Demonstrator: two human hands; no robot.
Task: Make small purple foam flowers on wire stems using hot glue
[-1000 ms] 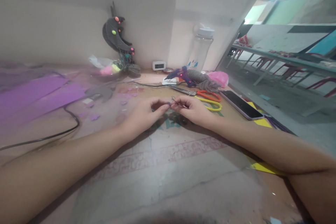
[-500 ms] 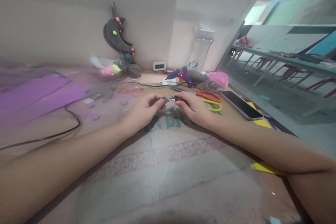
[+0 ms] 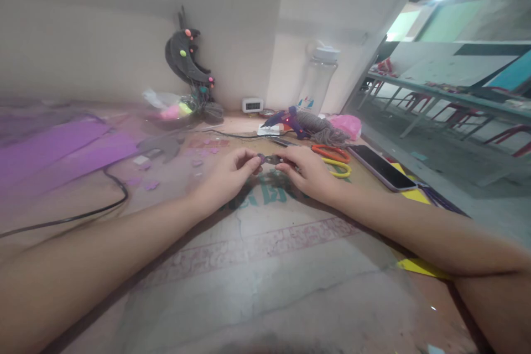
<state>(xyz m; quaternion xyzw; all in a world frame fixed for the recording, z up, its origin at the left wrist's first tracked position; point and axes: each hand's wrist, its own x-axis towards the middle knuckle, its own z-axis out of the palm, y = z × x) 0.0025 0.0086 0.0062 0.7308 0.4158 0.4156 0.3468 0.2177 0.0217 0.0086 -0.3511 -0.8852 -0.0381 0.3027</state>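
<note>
Near the middle of the table, my left hand (image 3: 238, 173) pinches a small purple piece (image 3: 261, 159) between thumb and fingertips. Facing it, my right hand (image 3: 305, 170) is closed on a small dark metal cutting tool (image 3: 272, 159), mostly hidden by the fingers. Its tip meets the purple piece. Just behind my right hand lie an orange scissors handle (image 3: 332, 153) and a yellow scissors handle (image 3: 339, 167). Small purple cutouts (image 3: 151, 185) are scattered left of my left hand.
A glue gun (image 3: 290, 119) with a lit red light rests by grey yarn (image 3: 326, 131). Behind stand a clear bottle (image 3: 317, 80) and small clock (image 3: 252, 105). A phone (image 3: 381, 167) lies right; purple sheets (image 3: 53, 146) and a black cable (image 3: 120, 193) are left.
The cutting tool has moved left toward the purple piece, closing the gap between them. The purple piece has turned slightly. My arms have barely moved.
</note>
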